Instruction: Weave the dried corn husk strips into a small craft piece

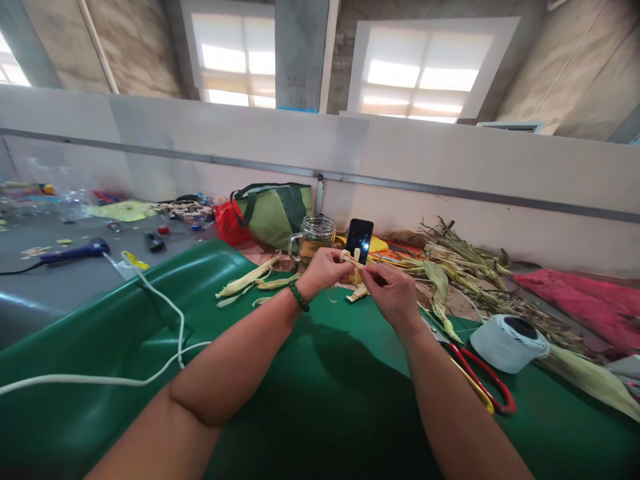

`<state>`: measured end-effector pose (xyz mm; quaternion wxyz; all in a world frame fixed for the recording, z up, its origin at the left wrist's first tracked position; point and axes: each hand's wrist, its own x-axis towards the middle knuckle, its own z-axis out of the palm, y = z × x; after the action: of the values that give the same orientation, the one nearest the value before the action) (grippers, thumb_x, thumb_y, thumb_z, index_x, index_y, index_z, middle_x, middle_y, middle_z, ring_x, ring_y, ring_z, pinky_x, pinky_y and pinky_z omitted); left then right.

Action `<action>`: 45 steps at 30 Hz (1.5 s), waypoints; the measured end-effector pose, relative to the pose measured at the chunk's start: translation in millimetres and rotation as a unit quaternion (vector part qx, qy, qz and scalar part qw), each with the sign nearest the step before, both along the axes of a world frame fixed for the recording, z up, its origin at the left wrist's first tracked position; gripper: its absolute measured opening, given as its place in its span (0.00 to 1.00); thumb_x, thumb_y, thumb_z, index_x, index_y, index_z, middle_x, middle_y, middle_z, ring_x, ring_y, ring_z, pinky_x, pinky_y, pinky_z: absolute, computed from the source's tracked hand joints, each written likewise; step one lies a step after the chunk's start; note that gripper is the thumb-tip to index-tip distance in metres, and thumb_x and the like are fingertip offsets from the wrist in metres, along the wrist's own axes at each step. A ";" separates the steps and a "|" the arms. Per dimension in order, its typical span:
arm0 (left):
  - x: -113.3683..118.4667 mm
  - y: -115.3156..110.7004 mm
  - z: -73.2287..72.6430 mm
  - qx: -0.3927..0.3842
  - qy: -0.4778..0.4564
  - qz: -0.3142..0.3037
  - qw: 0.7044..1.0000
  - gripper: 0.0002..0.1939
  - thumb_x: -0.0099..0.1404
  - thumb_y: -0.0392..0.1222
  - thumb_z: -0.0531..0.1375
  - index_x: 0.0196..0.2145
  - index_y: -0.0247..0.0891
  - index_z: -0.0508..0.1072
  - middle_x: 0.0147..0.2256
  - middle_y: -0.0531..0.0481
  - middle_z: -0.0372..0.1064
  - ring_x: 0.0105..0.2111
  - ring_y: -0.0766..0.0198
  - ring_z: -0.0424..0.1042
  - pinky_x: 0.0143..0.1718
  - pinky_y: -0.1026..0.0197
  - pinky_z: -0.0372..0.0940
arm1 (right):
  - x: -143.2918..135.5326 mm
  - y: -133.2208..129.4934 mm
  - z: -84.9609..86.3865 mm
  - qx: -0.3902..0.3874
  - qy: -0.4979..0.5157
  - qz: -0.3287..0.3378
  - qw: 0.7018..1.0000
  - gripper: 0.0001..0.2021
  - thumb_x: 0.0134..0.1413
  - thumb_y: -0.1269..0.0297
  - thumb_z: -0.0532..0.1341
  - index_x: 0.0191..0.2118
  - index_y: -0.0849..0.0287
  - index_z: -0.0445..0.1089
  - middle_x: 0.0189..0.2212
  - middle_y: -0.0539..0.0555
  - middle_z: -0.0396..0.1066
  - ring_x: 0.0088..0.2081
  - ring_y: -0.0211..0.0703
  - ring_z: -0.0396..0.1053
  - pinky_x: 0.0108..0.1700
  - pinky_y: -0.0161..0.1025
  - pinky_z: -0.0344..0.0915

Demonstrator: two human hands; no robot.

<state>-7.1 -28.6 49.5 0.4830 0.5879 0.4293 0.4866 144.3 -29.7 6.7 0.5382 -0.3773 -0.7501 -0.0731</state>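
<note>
Both hands meet above the green mat, pinching a pale strip of corn husk between them. My left hand, a dark beaded bracelet at its wrist, has its fingers closed on the husk's left part. From the right, my right hand grips the strip with thumb and forefinger; its other fingers are curled. Part of the strip stands upright between the hands. Below lies a loose husk piece. More dry husks rest to the left, near a glass mug of amber liquid.
A phone stands upright behind my hands. Scissors with red and yellow handles and a spool of white twine lie at right, beside piled dry stalks. A white cable crosses the left side. A green bag stands behind.
</note>
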 end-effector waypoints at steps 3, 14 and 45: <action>3.5 0.8 -3.2 0.001 -0.022 -0.009 1.000 0.07 0.48 0.25 0.56 0.17 0.30 0.68 0.12 0.59 0.60 0.14 0.77 0.58 0.19 0.72 0.56 | -0.7 -1.6 -0.4 0.008 -0.008 -0.014 1.000 0.11 0.56 0.62 0.59 0.26 0.57 0.74 0.21 0.51 0.71 0.23 0.38 0.66 0.27 0.35 0.60; 6.6 9.4 -18.8 0.072 -0.033 -0.010 0.997 0.06 0.46 0.34 0.59 0.16 0.32 0.65 0.14 0.58 0.57 0.17 0.75 0.56 0.19 0.71 0.54 | -0.8 -0.6 0.1 -0.015 0.018 -0.002 1.000 0.14 0.56 0.60 0.59 0.22 0.57 0.70 0.18 0.49 0.69 0.21 0.35 0.63 0.25 0.33 0.57; 4.5 -0.8 -20.6 0.261 0.479 0.031 0.838 0.09 0.58 0.33 0.55 0.26 0.34 0.75 0.28 0.42 0.73 0.30 0.60 0.70 0.32 0.62 0.58 | 3.0 -1.5 4.4 -0.091 -0.068 0.019 0.993 0.08 0.56 0.61 0.56 0.28 0.57 0.68 0.25 0.50 0.67 0.25 0.37 0.62 0.27 0.34 0.56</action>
<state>-2.5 -29.4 28.9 0.0303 0.8382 0.4820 0.2532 147.3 -31.1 11.0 0.4506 -0.4048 -0.7954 -0.0200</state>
